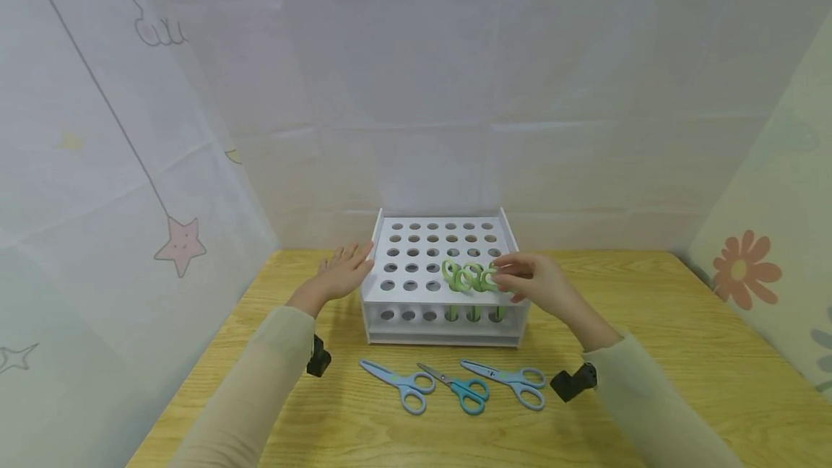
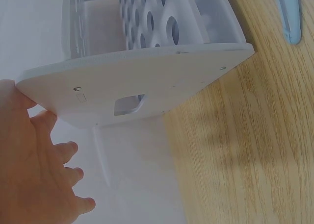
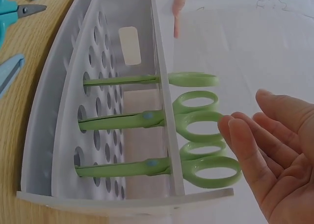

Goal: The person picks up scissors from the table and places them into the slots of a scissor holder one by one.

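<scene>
A white rack (image 1: pixel 403 297) with rows of round holes stands on the table. Three pairs of green scissors, one of them nearest its right end (image 3: pixel 147 168), are upright in its front row, blades down and handle loops above the top plate. My right hand (image 1: pixel 539 284) hovers by those handles, fingers loosely bent and holding nothing; a fingertip overlaps the middle scissors' loop (image 3: pixel 200 126) in the right wrist view, and contact cannot be told. At the rack's left side, my left hand (image 1: pixel 341 274) has its fingers spread, with the thumb side against the side panel (image 2: pixel 98 82).
In front of the rack lie light blue scissors (image 1: pixel 396 379), teal scissors (image 1: pixel 469 390) with metal blades, and another light blue pair (image 1: pixel 513 378). A printed white cloth (image 1: pixel 429 92) hangs behind the wooden table (image 1: pixel 364 439).
</scene>
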The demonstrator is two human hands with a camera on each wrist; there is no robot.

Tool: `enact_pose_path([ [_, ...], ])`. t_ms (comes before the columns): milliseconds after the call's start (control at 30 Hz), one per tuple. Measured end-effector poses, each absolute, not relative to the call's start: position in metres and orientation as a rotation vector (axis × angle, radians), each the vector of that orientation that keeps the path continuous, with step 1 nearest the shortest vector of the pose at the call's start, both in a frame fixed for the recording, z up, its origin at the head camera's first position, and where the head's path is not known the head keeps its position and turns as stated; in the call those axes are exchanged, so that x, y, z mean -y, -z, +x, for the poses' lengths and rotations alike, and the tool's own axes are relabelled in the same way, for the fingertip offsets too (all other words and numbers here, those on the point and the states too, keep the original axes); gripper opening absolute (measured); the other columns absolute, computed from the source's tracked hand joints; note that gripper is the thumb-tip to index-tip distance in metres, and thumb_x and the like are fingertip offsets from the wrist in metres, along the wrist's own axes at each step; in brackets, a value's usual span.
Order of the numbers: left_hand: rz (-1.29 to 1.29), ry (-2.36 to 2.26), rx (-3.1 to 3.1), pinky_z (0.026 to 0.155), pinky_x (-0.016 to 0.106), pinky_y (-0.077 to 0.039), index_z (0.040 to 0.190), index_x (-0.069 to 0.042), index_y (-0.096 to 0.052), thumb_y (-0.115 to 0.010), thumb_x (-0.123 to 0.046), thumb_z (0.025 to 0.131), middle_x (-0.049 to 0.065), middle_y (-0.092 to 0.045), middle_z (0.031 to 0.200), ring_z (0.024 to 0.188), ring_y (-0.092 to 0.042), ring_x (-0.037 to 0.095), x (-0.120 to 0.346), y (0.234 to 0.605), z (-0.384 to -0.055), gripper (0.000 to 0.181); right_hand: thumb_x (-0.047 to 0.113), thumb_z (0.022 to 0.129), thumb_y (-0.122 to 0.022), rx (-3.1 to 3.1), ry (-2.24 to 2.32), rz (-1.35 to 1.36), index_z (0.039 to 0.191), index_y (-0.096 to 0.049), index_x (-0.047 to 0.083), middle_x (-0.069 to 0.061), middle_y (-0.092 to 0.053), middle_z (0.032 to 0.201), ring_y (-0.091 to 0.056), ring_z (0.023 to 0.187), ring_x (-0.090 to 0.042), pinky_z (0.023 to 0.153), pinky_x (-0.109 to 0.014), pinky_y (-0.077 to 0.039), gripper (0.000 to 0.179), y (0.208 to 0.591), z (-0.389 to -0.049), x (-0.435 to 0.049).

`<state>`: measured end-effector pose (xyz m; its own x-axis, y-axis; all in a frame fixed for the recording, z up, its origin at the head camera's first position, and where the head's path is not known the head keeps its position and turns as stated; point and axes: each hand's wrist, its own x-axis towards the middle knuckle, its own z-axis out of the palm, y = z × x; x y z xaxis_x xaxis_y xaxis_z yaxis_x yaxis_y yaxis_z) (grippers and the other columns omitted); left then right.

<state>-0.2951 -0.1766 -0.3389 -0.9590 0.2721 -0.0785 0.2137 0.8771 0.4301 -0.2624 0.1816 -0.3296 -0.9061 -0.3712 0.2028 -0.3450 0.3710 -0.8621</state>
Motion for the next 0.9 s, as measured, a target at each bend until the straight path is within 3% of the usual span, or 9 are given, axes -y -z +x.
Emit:
enact_pose_path([
  [467,0.386,-0.643,-2.914,0.1,0.062,0.004,0.149,-0.018,-0.01,-0.02,-0.042,0.1,0.016,-0.003,0.152,0.135,0.005,0.04,0.176,0.339,-0.295,0.056,0.013,0.088,-0.064,-2.586,1.587,-0.667,0.118,-0.054,-0.01,-0.022,-0.063,0.102,-0.064,0.084,-0.025,0.063,-0.034,-0.053,0.04,0.337,-0.25,-0.2],
  [700,0.38,-0.643,-2.917,0.1,0.063,0.004,0.149,-0.018,-0.01,-0.021,-0.041,0.1,0.016,-0.002,0.152,0.135,0.005,0.041,0.177,0.339,-0.295,0.056,0.017,0.085,-0.067,-2.56,1.605,-0.689,0.117,-0.056,-0.01,-0.019,-0.064,0.102,-0.06,0.089,-0.04,0.065,-0.038,-0.053,0.043,0.349,-0.246,-0.204],
  [900,0.378,-0.643,-2.913,0.1,0.062,0.005,0.15,-0.019,-0.009,-0.02,-0.042,0.1,0.016,-0.002,0.152,0.135,0.006,0.04,0.177,0.34,-0.295,0.056,0.018,0.085,-0.067,-2.575,1.576,-0.668,0.115,-0.058,-0.007,-0.021,-0.063,0.101,-0.061,0.088,-0.037,0.064,-0.034,-0.053,0.04,0.358,-0.242,-0.208],
])
